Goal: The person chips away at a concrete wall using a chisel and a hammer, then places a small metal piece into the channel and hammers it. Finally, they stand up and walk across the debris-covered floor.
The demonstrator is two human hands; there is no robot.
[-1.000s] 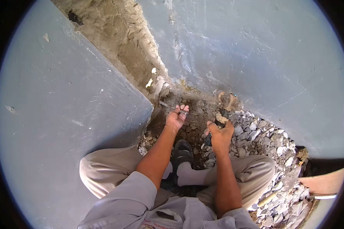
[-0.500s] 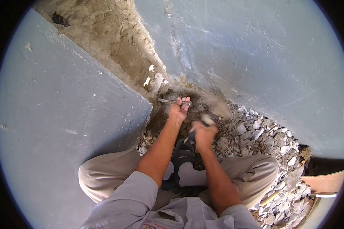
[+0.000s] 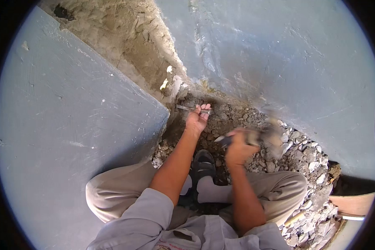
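Note:
My left hand (image 3: pixel 197 119) is closed around a metal chisel (image 3: pixel 184 108). The chisel lies nearly level, its tip pointing left at the broken corner of the grey slab. In my right hand (image 3: pixel 240 151) is a hammer (image 3: pixel 254 137), gripped by its dark handle. Its head is to the right of the hand, smeared by motion and apart from the chisel. Below both hands is broken rubble (image 3: pixel 258 160).
Grey-painted slabs (image 3: pixel 83 108) border a dug channel of bare earth (image 3: pixel 141 46). My sandalled foot (image 3: pixel 204 164) rests in the rubble between my bent knees. A curved brown piece (image 3: pixel 354 203) and a yellowish stick (image 3: pixel 294 219) lie at right.
My right hand has swung the hammer to the right, away from the chisel. The left hand keeps the chisel near the same corner. The view has shifted slightly.

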